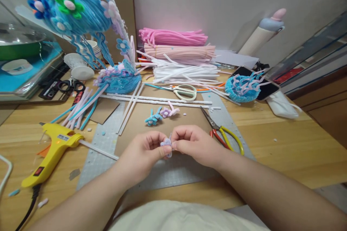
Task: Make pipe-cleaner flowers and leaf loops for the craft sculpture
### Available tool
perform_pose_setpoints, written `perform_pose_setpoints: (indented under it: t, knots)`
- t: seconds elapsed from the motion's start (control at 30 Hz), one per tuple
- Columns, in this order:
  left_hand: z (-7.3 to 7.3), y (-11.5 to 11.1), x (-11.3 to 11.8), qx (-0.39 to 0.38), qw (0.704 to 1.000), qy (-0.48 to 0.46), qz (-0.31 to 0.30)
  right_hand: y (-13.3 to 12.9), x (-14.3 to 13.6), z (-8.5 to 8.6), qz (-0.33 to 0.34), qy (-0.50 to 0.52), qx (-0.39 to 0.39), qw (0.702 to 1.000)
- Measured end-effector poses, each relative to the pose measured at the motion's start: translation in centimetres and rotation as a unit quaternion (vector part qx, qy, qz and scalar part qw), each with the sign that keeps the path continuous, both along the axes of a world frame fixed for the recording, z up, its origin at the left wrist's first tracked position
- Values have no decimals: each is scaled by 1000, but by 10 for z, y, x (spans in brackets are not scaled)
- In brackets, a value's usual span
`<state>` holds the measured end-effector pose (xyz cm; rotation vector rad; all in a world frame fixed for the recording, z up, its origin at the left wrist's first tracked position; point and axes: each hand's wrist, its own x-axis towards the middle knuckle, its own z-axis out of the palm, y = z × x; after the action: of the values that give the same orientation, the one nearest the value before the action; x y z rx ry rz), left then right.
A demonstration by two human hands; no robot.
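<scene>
Left hand (142,155) held a small lilac flower (167,141) of fuzzy stem in a closed pinch, thumb laid across its front and index finger behind; right hand (196,145) had thumb and index finger drawn together at the flower's right edge, also pinching it; exactly which part lay between the right fingertips could not be told, the contact being small and partly covered. The flower was held above the brown cardboard (135,126), which lay on a grey cutting mat (94,166).

Just beyond the hands, on the cardboard, lay a blue flower (150,120) and a pink-purple flower (166,112), close beside each other; scissors with red and yellow handles (215,126) lay to the right of the right hand, blades parted slightly and pointing away; a yellow glue gun (51,155) lay to the left, a translucent glue stick (99,150) protruding from its rear.

Farther back: white fuzzy stems (187,72) in a heap, with pale pink stems (179,51) and bright pink stems (173,38) behind; pale-handled scissors (176,88) in front of the heap; a round blue piece (241,88) near the right, overlapping a dark phone (267,88); a large blue flowered ornament (86,14) at upper left.
</scene>
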<state>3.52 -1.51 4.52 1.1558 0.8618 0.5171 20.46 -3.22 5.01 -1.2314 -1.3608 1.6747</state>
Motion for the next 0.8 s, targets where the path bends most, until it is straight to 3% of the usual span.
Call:
perform_pose_setpoints:
  t: [0.1,0.2,0.43,0.6,0.8]
  knots:
    - [-3,-2,1,18,999,26,-12,2,3,0,37,-34,-7,999]
    - [-6,-2,2,20,999,15,27,4,6,0,45,-55,18,997]
    - [-2,2,1,-103,981,-94,131,2,-1,-3,-42,22,40,998]
    - [1,0,1,-163,972,-131,106,-4,-8,-6,-10,15,102,995]
    - [-1,-3,1,-129,978,-120,111,-3,-9,-6,10,22,80,996]
